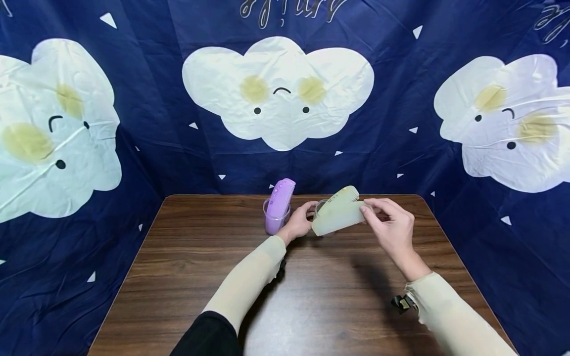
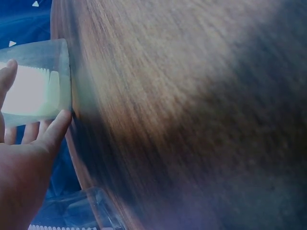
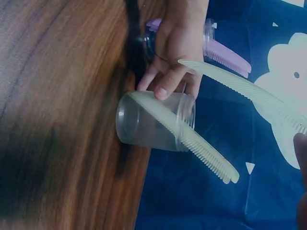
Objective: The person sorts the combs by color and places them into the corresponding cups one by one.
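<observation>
My left hand [image 1: 299,223] holds a clear plastic cup [image 3: 144,127] from its left side, the thumb and fingers around its wall. A yellow-green comb [image 3: 208,155] leans in that cup, its upper end sticking out past the rim. Pinched by one end between thumb and fingers, a pale green comb [image 1: 339,221] hangs from my right hand [image 1: 394,225]. Its free end is near the cup's mouth, apart from it in the right wrist view. In the head view it covers most of the cup.
Left of my left hand, a second clear cup [image 1: 267,216] stands with a purple comb [image 1: 280,199] leaning in it. Both cups are near the far edge of the brown wooden table [image 1: 187,267]. A dark blue cloth [image 1: 401,29] printed with clouds surrounds the table.
</observation>
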Demonstrator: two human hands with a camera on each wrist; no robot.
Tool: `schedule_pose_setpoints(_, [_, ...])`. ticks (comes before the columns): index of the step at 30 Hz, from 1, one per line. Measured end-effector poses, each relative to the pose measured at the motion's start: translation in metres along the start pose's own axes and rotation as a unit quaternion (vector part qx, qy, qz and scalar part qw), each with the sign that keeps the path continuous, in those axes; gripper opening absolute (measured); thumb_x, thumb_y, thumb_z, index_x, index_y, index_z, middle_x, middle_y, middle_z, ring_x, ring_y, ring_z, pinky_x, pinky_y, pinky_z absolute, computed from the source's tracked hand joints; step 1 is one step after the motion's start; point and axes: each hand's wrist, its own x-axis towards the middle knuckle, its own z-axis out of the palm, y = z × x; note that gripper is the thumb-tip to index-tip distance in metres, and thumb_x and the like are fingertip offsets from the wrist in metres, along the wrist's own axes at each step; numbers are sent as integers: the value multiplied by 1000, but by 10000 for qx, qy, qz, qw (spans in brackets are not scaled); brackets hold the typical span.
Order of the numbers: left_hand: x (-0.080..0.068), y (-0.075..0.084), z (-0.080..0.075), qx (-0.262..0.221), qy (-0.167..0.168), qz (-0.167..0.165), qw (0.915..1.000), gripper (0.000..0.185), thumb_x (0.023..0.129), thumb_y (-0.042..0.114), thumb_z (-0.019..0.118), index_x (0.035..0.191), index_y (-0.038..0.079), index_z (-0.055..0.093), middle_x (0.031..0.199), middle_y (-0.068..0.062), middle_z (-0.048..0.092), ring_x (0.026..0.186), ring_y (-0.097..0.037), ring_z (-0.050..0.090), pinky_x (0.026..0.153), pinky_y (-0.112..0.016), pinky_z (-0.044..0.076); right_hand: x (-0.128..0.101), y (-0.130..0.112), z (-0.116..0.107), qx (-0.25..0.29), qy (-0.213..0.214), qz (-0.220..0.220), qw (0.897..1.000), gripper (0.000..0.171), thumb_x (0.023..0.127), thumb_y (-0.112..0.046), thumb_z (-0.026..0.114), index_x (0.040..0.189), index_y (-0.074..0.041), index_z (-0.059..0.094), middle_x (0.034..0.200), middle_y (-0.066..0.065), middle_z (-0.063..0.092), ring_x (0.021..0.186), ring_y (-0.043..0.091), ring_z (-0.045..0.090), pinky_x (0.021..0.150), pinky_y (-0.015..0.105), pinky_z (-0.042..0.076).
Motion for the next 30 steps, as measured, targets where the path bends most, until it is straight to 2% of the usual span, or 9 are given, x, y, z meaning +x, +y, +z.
schedule_pose_setpoints(5, [-1, 1, -2, 145, -2, 4, 9999, 77, 82, -11, 75, 151, 7, 46, 143, -18, 57, 134, -33, 55, 105, -38, 54, 7, 0, -3, -70, 77, 64, 9999, 18, 75, 16, 81, 89, 6, 78, 72, 16, 71, 62, -1, 59, 60, 5, 45])
schedule_pose_setpoints(11, [-2, 2, -2, 204, -44, -114, 9997, 88, 78, 2, 87, 154, 10, 44, 146, -15, 55, 137, -33, 54, 110, -40, 50, 15, 3, -5, -65, 148, 138, 9998, 15, 77, 15, 80, 90, 7, 78, 72, 18, 70, 63, -3, 60, 61, 4, 46])
schedule_pose_setpoints(18, [-3, 2, -3, 197, -37, -54, 9998, 89, 77, 4, 89, 153, 8, 44, 145, -16, 55, 136, -34, 55, 112, -42, 48, 21, 8, -4, -260, 314, 296, 9987, 15, 77, 13, 80, 91, 6, 78, 74, 19, 71, 66, -9, 59, 63, 2, 46])
schedule_pose_setpoints(24, [-3, 1, -2, 179, -14, -1, 9998, 88, 77, 4, 90, 152, 7, 45, 145, -17, 55, 135, -35, 55, 112, -42, 48, 21, 12, -3, -259, 250, 403, 9985, 14, 79, 13, 79, 91, 7, 77, 77, 20, 71, 68, -9, 61, 63, 2, 47])
schedule_pose_setpoints(30, [-2, 0, -1, 188, 7, 38, 9998, 87, 77, 4, 89, 152, 6, 45, 145, -18, 55, 136, -36, 55, 113, -43, 47, 17, 39, 0, -360, 236, 519, 9977, 13, 82, 7, 81, 94, 3, 79, 82, 16, 73, 71, -12, 61, 64, 1, 47])
